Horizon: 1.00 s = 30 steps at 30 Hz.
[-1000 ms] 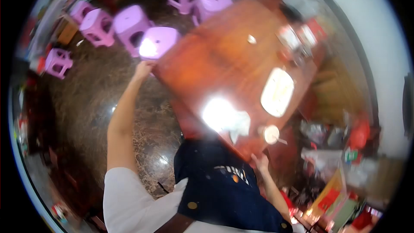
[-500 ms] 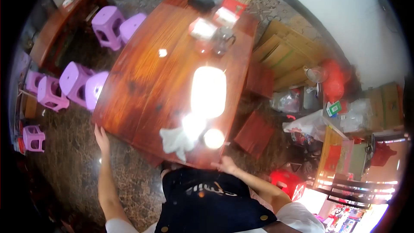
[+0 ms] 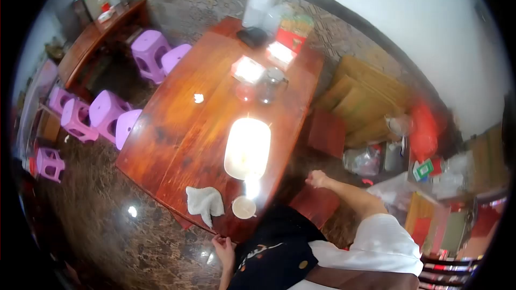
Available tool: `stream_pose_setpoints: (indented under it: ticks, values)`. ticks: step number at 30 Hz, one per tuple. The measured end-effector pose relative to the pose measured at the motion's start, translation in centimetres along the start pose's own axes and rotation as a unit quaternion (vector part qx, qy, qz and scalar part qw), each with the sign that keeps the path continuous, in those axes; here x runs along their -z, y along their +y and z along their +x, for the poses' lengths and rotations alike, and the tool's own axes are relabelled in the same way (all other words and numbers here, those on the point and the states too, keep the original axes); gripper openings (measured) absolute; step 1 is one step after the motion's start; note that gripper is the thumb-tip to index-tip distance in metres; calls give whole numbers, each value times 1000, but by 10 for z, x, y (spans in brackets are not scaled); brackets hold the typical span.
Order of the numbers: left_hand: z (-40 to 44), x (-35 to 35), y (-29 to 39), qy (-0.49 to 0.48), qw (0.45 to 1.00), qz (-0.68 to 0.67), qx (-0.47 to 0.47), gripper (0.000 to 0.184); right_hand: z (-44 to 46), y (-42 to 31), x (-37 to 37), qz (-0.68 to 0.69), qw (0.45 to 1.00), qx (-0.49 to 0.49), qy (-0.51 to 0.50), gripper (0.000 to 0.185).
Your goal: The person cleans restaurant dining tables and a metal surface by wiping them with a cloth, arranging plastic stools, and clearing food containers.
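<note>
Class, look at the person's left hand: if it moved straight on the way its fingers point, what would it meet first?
Most likely the near edge of the wooden table, right by the left hand; if it is above the tabletop, perhaps the pale cloth. Height is unclear.

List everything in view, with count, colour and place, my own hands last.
Table: one, reddish-brown, centre
Cloth: one, whitish, near end of table
Cup: one, pale, right of cloth
Tray-like dish: one, white with glare, beyond cup
Scrap: one, white, mid-table
Pot: one, dark, beyond dish
Black item: one, far end
Plastic stools: seven, purple, left
Wooden seats: two, red-brown, right of table
Side table: one, brown, upper left
Cardboard: several sheets, brown, right
Red bag: one, right
Other clutter: uncountable, mixed colours, far end and right
Left hand: one, bare, by table's near edge
Right hand: one, bare, near a wooden seat
</note>
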<state>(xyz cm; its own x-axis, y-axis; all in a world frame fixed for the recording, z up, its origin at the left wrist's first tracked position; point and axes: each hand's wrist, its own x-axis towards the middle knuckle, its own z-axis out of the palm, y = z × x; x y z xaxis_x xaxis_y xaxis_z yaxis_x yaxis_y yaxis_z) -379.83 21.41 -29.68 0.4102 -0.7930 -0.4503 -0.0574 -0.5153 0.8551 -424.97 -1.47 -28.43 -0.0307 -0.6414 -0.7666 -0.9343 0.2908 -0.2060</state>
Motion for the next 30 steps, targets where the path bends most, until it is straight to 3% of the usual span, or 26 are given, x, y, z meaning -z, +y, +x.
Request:
stream_pose_setpoints:
  ticks: [3,5,7,8,11,13,14,15,17,19,21,22,26,27,29,30]
  values:
    - [-9,-18,18,36,995,-71,60,41,38,13,61,51,986,40,151,24]
    - [-6,-29,21,75,987,-94,105,40,61,5,118,-26,967,83,240,25]
    - [-3,-36,-18,114,980,-83,143,40,99,3,177,7,952,89,293,23]
    - [0,-39,-42,158,983,-15,94,34,123,5,206,3,941,100,323,24]
    - [0,-69,2,253,931,-245,93,30,199,16,301,-24,917,105,385,25]
    - [9,-62,-30,295,927,-151,178,32,260,28,361,-56,893,98,436,29]
    - [15,-63,-39,369,896,-184,166,29,283,31,392,-57,893,90,438,32]
    - [18,-65,-17,328,914,-169,167,28,301,36,418,-58,893,81,440,35]
    - [20,-95,40,457,857,13,239,31,334,43,466,-79,900,76,422,46]
    - [21,-89,27,442,821,202,299,32,362,48,493,-78,883,131,445,47]
    - [25,-100,34,496,785,217,302,31,395,57,503,-83,854,207,471,43]
    - [28,-102,40,516,768,210,316,31,391,49,512,-77,895,172,405,40]
    - [36,-97,49,559,736,130,359,33,374,18,516,-89,913,138,374,34]
    - [33,-94,48,531,753,154,356,33,372,13,513,-85,924,110,357,34]
    - [30,-94,43,537,755,158,343,32,369,11,501,-130,869,159,450,40]
    - [30,-93,39,540,749,167,346,31,373,14,501,-130,873,141,449,43]
